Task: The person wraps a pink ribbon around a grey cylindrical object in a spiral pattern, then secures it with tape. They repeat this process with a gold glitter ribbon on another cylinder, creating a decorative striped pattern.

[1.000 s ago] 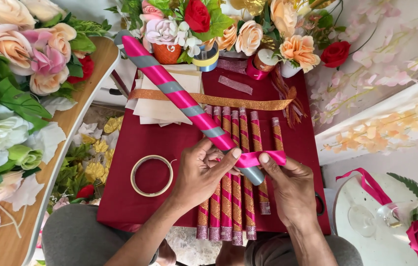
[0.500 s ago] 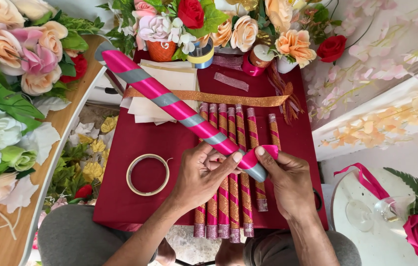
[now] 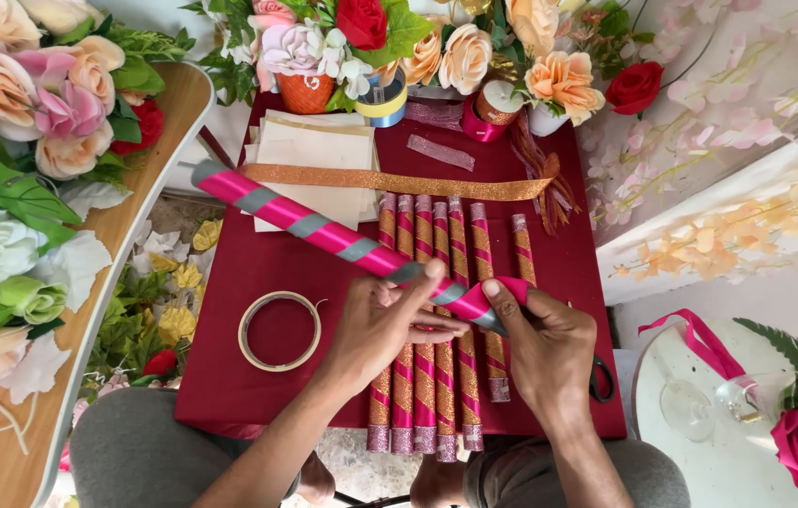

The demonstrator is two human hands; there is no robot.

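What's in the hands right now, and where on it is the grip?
Both hands hold one long grey stick spiral-wrapped in pink ribbon at its near end: the left hand grips the shaft, and the right hand pinches the ribbon-covered tip.

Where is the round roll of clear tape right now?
The round roll of clear tape lies flat on the maroon cloth, just left of the left hand.

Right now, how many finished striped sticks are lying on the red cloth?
6, side by side on the red cloth: tops at and. The left hand and right hand cover their middles, so another could be hidden.
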